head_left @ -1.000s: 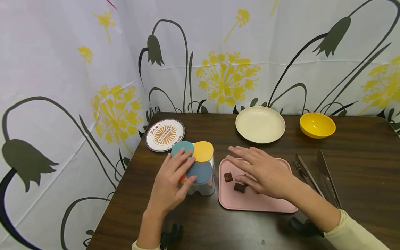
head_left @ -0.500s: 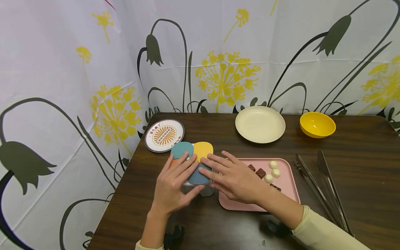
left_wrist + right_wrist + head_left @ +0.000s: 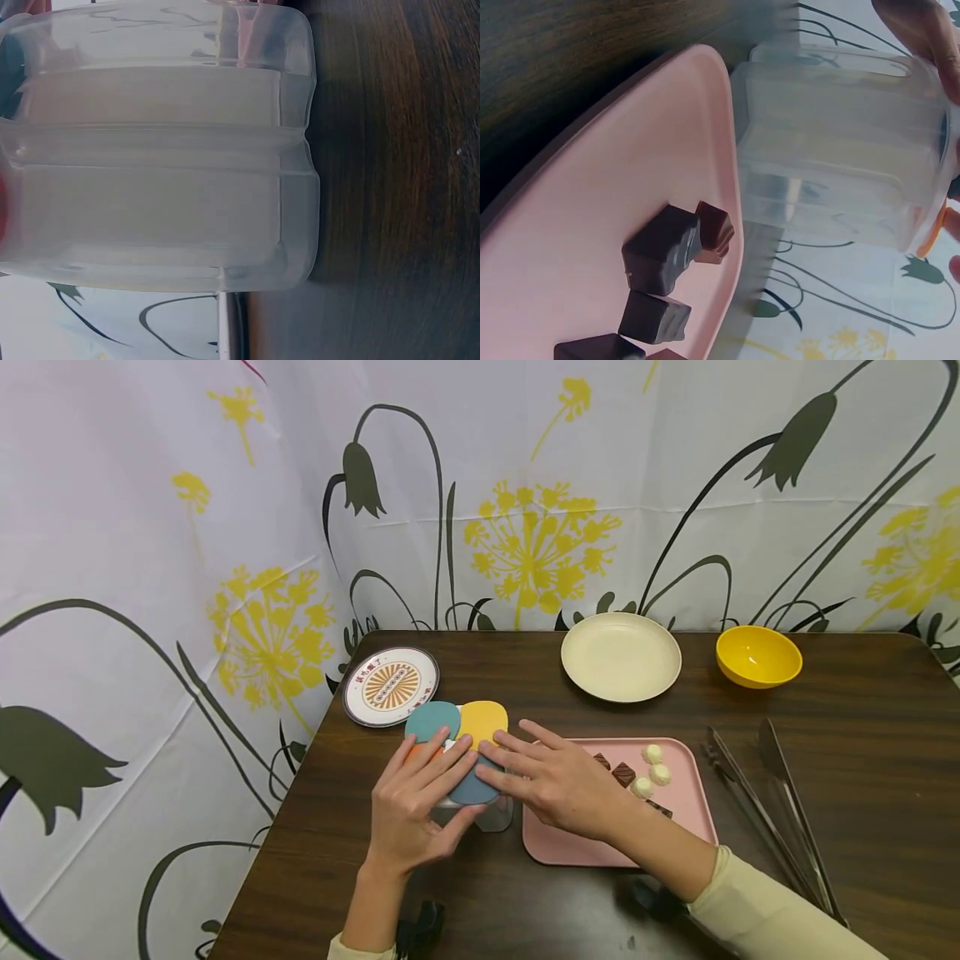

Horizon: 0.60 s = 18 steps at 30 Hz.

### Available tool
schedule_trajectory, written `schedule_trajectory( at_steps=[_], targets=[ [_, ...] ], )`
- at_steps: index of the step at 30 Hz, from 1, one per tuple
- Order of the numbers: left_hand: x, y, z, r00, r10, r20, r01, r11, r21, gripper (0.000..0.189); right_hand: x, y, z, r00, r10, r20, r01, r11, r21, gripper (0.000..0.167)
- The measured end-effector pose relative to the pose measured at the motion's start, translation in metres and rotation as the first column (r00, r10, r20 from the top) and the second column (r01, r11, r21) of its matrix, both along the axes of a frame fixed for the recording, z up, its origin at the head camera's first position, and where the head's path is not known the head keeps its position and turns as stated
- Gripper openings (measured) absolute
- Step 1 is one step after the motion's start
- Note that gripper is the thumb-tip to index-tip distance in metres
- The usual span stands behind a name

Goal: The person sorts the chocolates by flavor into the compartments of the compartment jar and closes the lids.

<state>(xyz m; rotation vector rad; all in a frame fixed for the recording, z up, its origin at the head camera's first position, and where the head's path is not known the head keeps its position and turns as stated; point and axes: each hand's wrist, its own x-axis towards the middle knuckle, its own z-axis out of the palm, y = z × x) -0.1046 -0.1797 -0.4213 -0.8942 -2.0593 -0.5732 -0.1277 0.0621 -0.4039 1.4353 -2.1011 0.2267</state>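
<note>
A clear plastic canister with several compartments stands left of the pink tray. Its top carries a teal lid, a yellow lid, a blue lid and an orange one, mostly covered by fingers. My left hand rests on the lids with fingers extended, its thumb at the near side. From the right, my right hand reaches across the tray, fingertips at the blue and yellow lids. In the left wrist view the canister's frosted walls fill much of the frame.
The pink tray holds dark chocolates and round white sweets. Right of it lie metal tongs. At the back stand a patterned plate, a cream plate and a yellow bowl.
My right hand has moved left from over the tray to the canister's lids, uncovering sweets on the tray. My left hand has settled lower on the lids. Over the last half second little has moved.
</note>
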Motion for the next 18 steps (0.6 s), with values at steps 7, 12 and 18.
schedule_trajectory(
  at_steps=[7,12,18],
  targets=[
    [-0.0009,0.0008,-0.0013,0.999,-0.006,-0.047,0.006,1.000,-0.001,0.052,-0.0035,-0.0016,-0.0032,0.997,0.065,-0.042,-0.066,0.998,-0.023,0.044],
    [-0.0009,0.0013,-0.0015,0.998,0.003,-0.062,-0.003,1.000,-0.001,0.052,-0.0064,-0.0026,-0.0049,0.993,0.116,-0.028,-0.117,0.991,-0.066,0.043],
    [-0.0013,0.0028,-0.0018,0.997,0.008,-0.080,-0.008,1.000,0.003,0.052,-0.0082,-0.0024,-0.0057,0.990,0.141,-0.015,-0.142,0.985,-0.099,0.041]
  ],
)
